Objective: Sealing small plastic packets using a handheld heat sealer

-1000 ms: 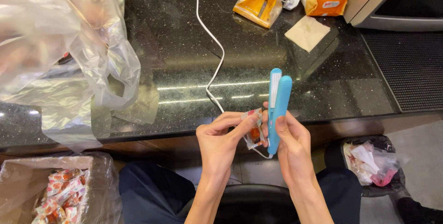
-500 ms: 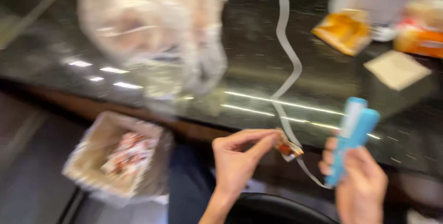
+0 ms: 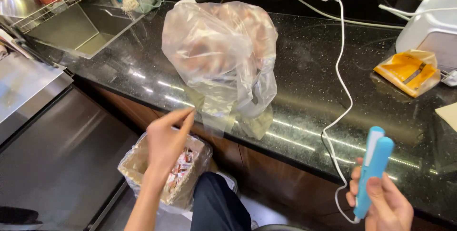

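While the right hand [image 3: 388, 205] grips a blue heat sealer [image 3: 373, 174] upright below the worktop's [image 3: 309, 88] front edge, its white cord [image 3: 340, 93] running across to the back wall, the left hand [image 3: 166, 138] hangs open and empty over a lined box [image 3: 143, 164] of sealed sachets [image 3: 183, 164], just beneath a clear plastic bag [image 3: 221, 55] at the front edge
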